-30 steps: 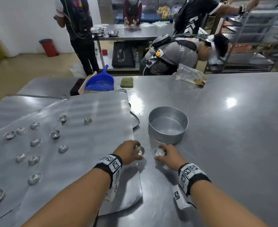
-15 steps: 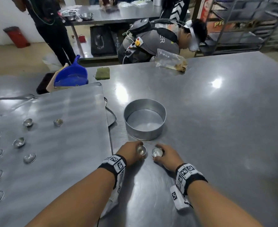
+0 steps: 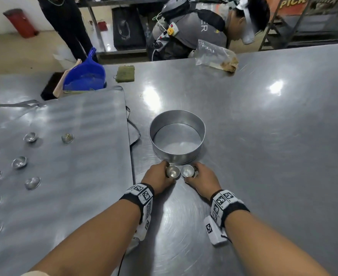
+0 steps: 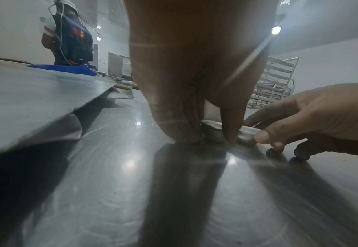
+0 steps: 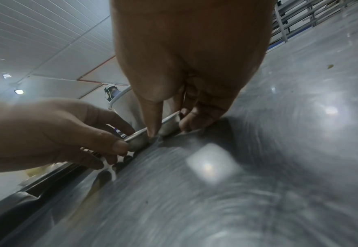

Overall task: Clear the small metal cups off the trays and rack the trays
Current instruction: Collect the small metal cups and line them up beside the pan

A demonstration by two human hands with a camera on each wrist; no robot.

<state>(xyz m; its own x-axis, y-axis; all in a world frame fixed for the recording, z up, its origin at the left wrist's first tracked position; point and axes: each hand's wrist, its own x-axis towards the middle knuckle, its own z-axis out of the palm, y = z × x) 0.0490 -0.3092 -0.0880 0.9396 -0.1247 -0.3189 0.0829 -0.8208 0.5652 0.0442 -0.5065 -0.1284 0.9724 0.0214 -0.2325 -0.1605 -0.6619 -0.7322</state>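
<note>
Two small metal cups stand side by side on the steel table (image 3: 263, 156), just in front of a round metal pan (image 3: 176, 157). My left hand (image 3: 165, 173) pinches the left cup (image 3: 173, 172) between thumb and fingers; the left wrist view shows that cup (image 4: 212, 128) low on the table. My right hand (image 3: 196, 173) pinches the right cup (image 3: 187, 170), seen tilted in the right wrist view (image 5: 169, 124). A large flat tray (image 3: 74, 186) lies to the left with several more small cups, such as one (image 3: 67, 138) near its middle.
A blue dustpan (image 3: 84, 76), a green sponge (image 3: 125, 73) and a plastic bag (image 3: 216, 55) lie along the table's far side. A person (image 3: 194, 26) bends over behind that edge. A tray rack (image 4: 273, 83) stands beyond the table.
Both hands have carried their cups forward and rightward, off the tray's corner, to just in front of the round pan. The head view has swung right, so fewer tray cups show.
</note>
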